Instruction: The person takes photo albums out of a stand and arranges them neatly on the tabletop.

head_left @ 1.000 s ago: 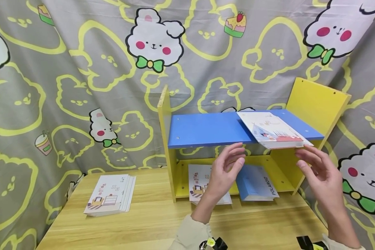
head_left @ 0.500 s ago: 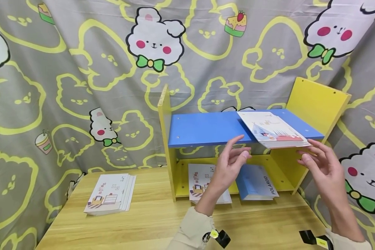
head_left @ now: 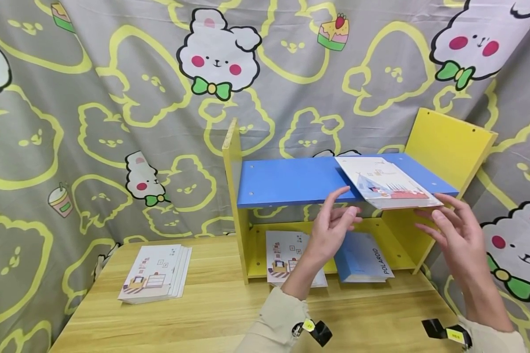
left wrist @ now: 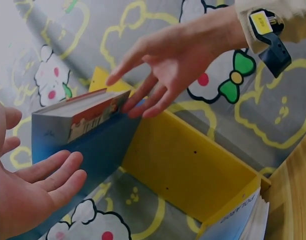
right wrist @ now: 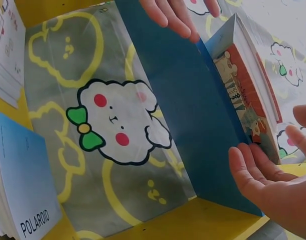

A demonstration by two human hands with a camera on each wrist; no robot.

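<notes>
A pale illustrated book (head_left: pixel 386 181) lies flat on the blue upper shelf (head_left: pixel 291 181), its front end jutting past the shelf edge. My right hand (head_left: pixel 461 235) is at the book's front right corner, its fingertips at or against the book, fingers loosely bent and not gripping. In the right wrist view, the right hand's fingers (right wrist: pixel 260 172) meet the lower corner of the book (right wrist: pixel 248 95) beside the shelf edge. My left hand (head_left: pixel 329 235) hovers before the shelf's front edge, left of the book, index finger extended and holding nothing.
Under the blue shelf, the yellow bottom board bears a white illustrated book (head_left: pixel 287 255), partly behind the left wrist, and a blue POLAROID book (head_left: pixel 364 260). A stack of white books (head_left: pixel 154 274) lies on the wooden table (head_left: pixel 194 323) at left. Yellow side panels (head_left: pixel 450 142) flank the shelf.
Both hands have shifted slightly; the left moved a little right and up, its index finger straightening. The right hand's fingertips rose to the book's corner. The books stayed nearly still.
</notes>
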